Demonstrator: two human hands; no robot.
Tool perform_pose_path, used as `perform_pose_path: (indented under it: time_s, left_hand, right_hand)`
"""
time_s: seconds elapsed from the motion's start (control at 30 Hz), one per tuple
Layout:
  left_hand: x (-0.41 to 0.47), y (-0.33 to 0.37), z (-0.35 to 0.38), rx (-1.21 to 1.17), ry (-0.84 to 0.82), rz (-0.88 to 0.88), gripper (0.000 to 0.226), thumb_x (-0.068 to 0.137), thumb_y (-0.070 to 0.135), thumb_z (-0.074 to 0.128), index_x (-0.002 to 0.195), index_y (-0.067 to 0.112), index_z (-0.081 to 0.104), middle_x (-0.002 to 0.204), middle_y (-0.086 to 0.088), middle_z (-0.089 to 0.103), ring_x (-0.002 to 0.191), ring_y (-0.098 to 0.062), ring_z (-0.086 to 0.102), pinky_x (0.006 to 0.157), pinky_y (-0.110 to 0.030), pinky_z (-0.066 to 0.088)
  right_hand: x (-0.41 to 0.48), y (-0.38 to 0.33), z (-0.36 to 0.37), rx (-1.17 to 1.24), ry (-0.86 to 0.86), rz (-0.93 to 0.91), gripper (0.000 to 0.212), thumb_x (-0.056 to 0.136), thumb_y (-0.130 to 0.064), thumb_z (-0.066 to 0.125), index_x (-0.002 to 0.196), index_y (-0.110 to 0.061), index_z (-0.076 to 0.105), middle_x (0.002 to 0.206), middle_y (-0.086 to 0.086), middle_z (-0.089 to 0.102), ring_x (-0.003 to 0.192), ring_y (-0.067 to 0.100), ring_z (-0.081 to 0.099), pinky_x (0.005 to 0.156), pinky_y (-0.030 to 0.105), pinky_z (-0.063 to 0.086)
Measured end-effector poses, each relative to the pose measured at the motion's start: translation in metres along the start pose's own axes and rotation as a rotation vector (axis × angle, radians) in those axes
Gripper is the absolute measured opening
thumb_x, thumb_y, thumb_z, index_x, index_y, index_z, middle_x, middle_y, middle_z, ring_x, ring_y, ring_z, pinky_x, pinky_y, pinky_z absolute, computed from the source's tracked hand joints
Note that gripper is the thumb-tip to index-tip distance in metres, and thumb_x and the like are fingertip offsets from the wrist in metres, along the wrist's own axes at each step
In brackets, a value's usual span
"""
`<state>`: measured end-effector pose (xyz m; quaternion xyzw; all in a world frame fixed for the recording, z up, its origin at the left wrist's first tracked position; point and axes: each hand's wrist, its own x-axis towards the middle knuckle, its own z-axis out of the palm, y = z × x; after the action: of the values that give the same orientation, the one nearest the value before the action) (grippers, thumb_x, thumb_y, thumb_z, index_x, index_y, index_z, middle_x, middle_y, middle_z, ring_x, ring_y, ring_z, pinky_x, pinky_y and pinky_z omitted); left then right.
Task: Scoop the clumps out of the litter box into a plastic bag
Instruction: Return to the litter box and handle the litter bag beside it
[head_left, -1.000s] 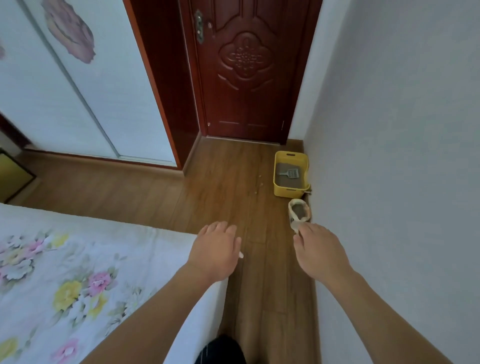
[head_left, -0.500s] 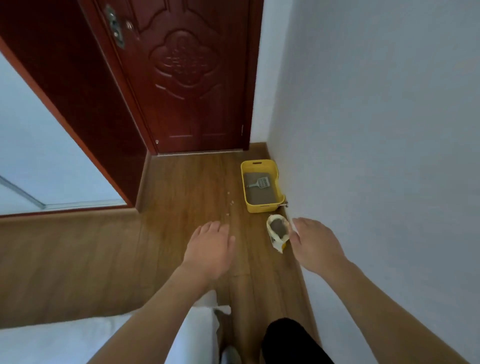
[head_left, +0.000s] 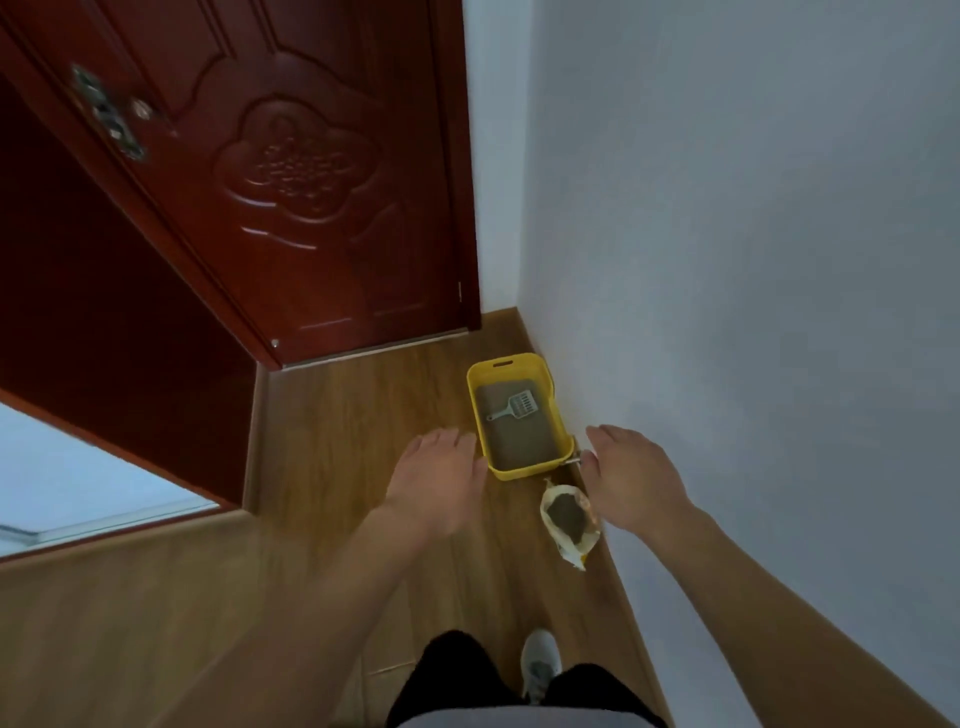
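A yellow litter box (head_left: 558, 415) sits on the wood floor against the right wall, filled with grey-brown litter. A grey slotted scoop (head_left: 514, 406) lies on the litter. Just in front of the box, an open white and yellow bag (head_left: 570, 519) holds dark litter. My left hand (head_left: 439, 480) hovers palm down with fingers straight, left of the box's near corner. My right hand (head_left: 631, 475) hovers the same way, to the right of the box and above the bag. Neither hand holds anything.
A dark red carved door (head_left: 291, 171) stands shut at the end of the floor. The pale wall (head_left: 753, 260) runs close along the right. My legs and one grey shoe (head_left: 540, 662) show at the bottom.
I have walked forward past the bed toward the corner. The litter box and bag are now much nearer, and both hands reach close to them.
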<state>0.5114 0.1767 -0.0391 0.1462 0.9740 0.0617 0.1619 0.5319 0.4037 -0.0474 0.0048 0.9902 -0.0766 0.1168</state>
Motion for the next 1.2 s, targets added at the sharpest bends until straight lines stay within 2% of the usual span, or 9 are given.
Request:
perform_pose_path:
  time_s: [0.13, 0.3, 0.6, 0.8, 0.97, 1.2]
  left_hand:
    - [0.062, -0.010, -0.020, 0.025, -0.024, 0.069, 0.048, 0.102, 0.040, 0.028, 0.142, 0.017, 0.042, 0.144, -0.004, 0.048, 0.136, -0.024, 0.040, 0.116, -0.041, 0.028]
    - [0.155, -0.027, -0.022, 0.086, -0.035, 0.254, 0.044, 0.101, 0.042, 0.030, 0.134, 0.019, 0.048, 0.129, -0.002, 0.056, 0.122, -0.021, 0.050, 0.106, -0.039, 0.039]
    - [0.285, -0.036, -0.015, 0.289, -0.274, 0.750, 0.050, 0.103, 0.043, 0.029, 0.145, 0.018, 0.037, 0.143, -0.002, 0.047, 0.133, -0.021, 0.042, 0.113, -0.040, 0.035]
    - [0.320, -0.025, 0.014, 0.289, -0.361, 0.873, 0.051, 0.103, 0.044, 0.027, 0.149, 0.023, 0.034, 0.151, 0.002, 0.042, 0.138, -0.018, 0.039, 0.114, -0.040, 0.035]
    - [0.331, -0.001, 0.078, 0.296, -0.371, 0.966, 0.048, 0.104, 0.042, 0.028, 0.147, 0.024, 0.035, 0.148, 0.005, 0.042, 0.135, -0.016, 0.040, 0.108, -0.038, 0.039]
    - [0.379, 0.008, 0.265, 0.277, -0.391, 1.062, 0.048, 0.103, 0.040, 0.034, 0.147, 0.022, 0.035, 0.146, 0.003, 0.043, 0.133, -0.017, 0.041, 0.107, -0.038, 0.042]
  right_hand:
    - [0.045, 0.000, -0.011, 0.020, 0.012, 0.054, 0.045, 0.105, -0.039, 0.026, 0.137, -0.018, 0.048, 0.138, 0.001, 0.055, 0.125, 0.020, 0.052, 0.107, 0.034, 0.040]
    - [0.095, -0.001, -0.009, 0.080, 0.002, 0.247, 0.042, 0.105, -0.036, 0.026, 0.134, -0.018, 0.050, 0.138, 0.002, 0.055, 0.127, 0.023, 0.049, 0.110, 0.037, 0.037]
    - [0.131, -0.011, 0.037, 0.227, -0.041, 0.748, 0.040, 0.101, -0.034, 0.030, 0.133, -0.018, 0.048, 0.132, 0.000, 0.055, 0.123, 0.022, 0.049, 0.103, 0.037, 0.040]
    - [0.118, -0.017, 0.088, 0.328, -0.005, 0.926, 0.041, 0.102, -0.037, 0.028, 0.134, -0.020, 0.047, 0.134, 0.000, 0.054, 0.124, 0.023, 0.048, 0.101, 0.039, 0.040]
    - [0.117, -0.001, 0.159, 0.378, 0.053, 0.939, 0.041, 0.103, -0.039, 0.028, 0.135, -0.022, 0.046, 0.135, -0.001, 0.052, 0.126, 0.023, 0.046, 0.103, 0.038, 0.038]
    - [0.149, 0.044, 0.326, 0.372, 0.079, 0.942, 0.043, 0.103, -0.038, 0.025, 0.137, -0.022, 0.045, 0.135, -0.001, 0.052, 0.126, 0.022, 0.046, 0.104, 0.037, 0.037]
